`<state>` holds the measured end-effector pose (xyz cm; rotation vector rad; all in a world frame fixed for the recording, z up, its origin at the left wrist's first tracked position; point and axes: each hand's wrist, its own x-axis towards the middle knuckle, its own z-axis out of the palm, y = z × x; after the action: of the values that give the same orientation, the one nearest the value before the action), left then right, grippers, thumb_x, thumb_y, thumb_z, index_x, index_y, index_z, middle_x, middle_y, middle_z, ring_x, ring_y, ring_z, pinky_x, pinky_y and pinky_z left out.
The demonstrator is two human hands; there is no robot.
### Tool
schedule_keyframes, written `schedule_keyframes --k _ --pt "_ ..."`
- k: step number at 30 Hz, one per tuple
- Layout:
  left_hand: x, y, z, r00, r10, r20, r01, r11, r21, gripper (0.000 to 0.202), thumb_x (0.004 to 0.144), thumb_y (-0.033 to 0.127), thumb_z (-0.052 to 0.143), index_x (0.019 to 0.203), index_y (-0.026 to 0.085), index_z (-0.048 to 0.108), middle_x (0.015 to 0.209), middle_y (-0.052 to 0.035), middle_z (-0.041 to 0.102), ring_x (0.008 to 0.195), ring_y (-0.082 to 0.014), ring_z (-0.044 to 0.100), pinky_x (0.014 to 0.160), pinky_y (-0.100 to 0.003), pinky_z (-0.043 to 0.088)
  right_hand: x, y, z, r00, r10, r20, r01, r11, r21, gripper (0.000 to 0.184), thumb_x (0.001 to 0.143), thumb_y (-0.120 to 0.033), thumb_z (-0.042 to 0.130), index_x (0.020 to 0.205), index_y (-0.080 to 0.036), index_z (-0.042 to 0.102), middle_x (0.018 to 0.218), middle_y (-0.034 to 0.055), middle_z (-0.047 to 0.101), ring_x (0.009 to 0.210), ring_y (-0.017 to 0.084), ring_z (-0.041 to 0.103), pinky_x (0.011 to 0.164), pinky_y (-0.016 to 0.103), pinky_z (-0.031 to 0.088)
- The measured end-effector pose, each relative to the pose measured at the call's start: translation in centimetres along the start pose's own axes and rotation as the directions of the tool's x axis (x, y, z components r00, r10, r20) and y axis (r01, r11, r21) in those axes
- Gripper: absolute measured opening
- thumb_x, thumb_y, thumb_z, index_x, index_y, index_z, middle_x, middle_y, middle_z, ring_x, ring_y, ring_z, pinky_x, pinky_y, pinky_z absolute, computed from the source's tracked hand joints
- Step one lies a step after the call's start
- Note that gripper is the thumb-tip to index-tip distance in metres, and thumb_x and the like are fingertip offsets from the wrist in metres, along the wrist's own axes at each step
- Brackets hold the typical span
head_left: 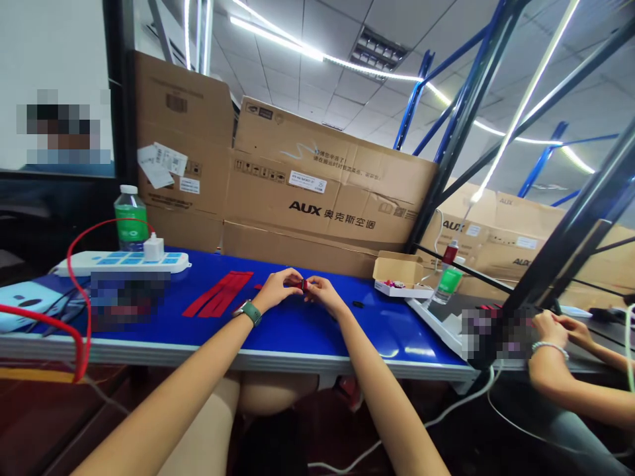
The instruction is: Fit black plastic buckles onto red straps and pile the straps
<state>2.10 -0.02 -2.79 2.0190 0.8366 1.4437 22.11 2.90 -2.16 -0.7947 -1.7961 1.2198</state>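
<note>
Head: small red piece (304,284) pinched between left hand (280,285), right hand (322,293).

Both bare forearms come in from 7 and 5 o'clock. Left hand (280,285) and right hand (320,294) meet dead centre, fingertips pinched together, knuckles nearly touching.

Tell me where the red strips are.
In the head view, the red strips lie flat on the blue table, just left of the left hand, right of the white power strip.
</note>
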Motion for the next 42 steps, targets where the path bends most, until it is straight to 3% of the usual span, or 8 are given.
schedule_keyframes --k 3,7,15,20,26,33,38,42 --pt "-0.1 0.0 -0.1 0.999 0.031 0.016 -0.032 0.994 0.109 0.032 0.071 0.028 0.080 0.100 0.020 0.068 0.092 -0.0033 0.077 0.088 -0.0208 0.073 0.086 -0.034 0.057 0.3 0.0 0.0 0.993 -0.052 -0.109 0.047 0.998 -0.046 0.047 0.065 -0.055 0.081 0.086 -0.017 0.061 0.070 0.0005 0.067 0.051 0.011 0.059 0.048 0.021 0.043" --pt "-0.3 0.4 -0.1 0.995 0.086 0.048 -0.096 0.962 0.254 0.024 0.078 0.028 0.073 0.101 0.021 0.069 0.095 -0.0041 0.076 0.087 -0.0203 0.071 0.083 -0.032 0.055 0.4 0.0 0.2 0.997 0.025 -0.066 -0.023 0.999 0.042 0.044 0.071 -0.057 0.075 0.081 -0.015 0.063 0.069 0.0027 0.067 0.056 0.013 0.064 0.056 0.025 0.054" --pt "-1.0 -0.1 0.1 0.997 0.020 0.080 -0.062 0.821 0.568 0.031 0.076 0.031 0.074 0.105 0.024 0.068 0.105 -0.0085 0.072 0.100 -0.0282 0.067 0.091 -0.037 0.047 0.9 1.1 0.5 0.973 0.101 -0.205 -0.112 0.993 -0.040 0.022 0.076 -0.032 0.068 0.081 -0.021 0.050 0.058 -0.0023 0.065 0.051 0.016 0.067 0.046 0.022 0.053" --pt "-1.4 -0.7 -0.4 0.993 -0.111 -0.046 0.111 0.710 0.695 0.055 0.071 0.052 0.078 0.117 0.023 0.067 0.123 -0.0148 0.065 0.113 -0.0376 0.059 0.100 -0.049 0.039 0.8 1.1 -0.7 0.906 -0.006 -0.424 -0.118 0.957 -0.267 0.008 0.076 -0.021 0.060 0.075 -0.022 0.052 0.058 -0.0018 0.064 0.050 0.013 0.065 0.044 0.019 0.048" --pt "-1.5 -1.1 -2.0 0.980 -0.195 0.031 0.109 0.666 0.738 0.032 0.073 0.045 0.075 0.099 0.026 0.076 0.109 -0.0119 0.069 0.103 -0.0346 0.063 0.092 -0.044 0.044 0.8 1.0 -1.3 0.801 -0.119 -0.586 -0.165 0.898 -0.408 0.012 0.080 -0.034 0.057 0.076 -0.023 0.054 0.065 -0.0010 0.064 0.057 0.016 0.063 0.057 0.025 0.052" --pt "-0.5 -1.5 -1.3 0.996 -0.086 0.006 0.070 0.851 0.520 0.022 0.077 0.036 0.072 0.096 0.026 0.078 0.097 -0.0063 0.076 0.091 -0.0265 0.069 0.084 -0.033 0.050 0.6 0.6 0.0 0.944 -0.272 -0.188 0.141 0.846 -0.514 0.013 0.079 -0.035 0.064 0.085 -0.023 0.064 0.085 0.0008 0.071 0.082 0.018 0.067 0.082 0.029 0.052" --pt "0.2 -2.3 -0.7 0.989 -0.143 -0.042 0.149 0.966 0.213 0.035 0.081 0.052 0.067 0.091 0.020 0.079 0.089 -0.0062 0.078 0.083 -0.0251 0.071 0.077 -0.032 0.053 0.2 -0.7 0.9 0.931 -0.363 -0.048 0.265 0.759 -0.595 0.023 0.093 -0.032 0.052 0.097 -0.024 0.073 0.098 0.0060 0.075 0.091 0.022 0.066 0.087 0.033 0.048" --pt "0.3 -2.5 -1.0 0.968 -0.194 -0.160 0.223 0.956 0.190 0.036 0.079 0.053 0.069 0.077 0.018 0.077 0.072 -0.0063 0.076 0.073 -0.0254 0.071 0.069 -0.032 0.053 0.0 -1.1 1.4 0.882 -0.463 -0.087 0.293 0.683 -0.669 0.026 0.096 -0.031 0.048 0.099 -0.022 0.073 0.095 0.0087 0.073 0.088 0.023 0.066 0.083 0.031 0.047"
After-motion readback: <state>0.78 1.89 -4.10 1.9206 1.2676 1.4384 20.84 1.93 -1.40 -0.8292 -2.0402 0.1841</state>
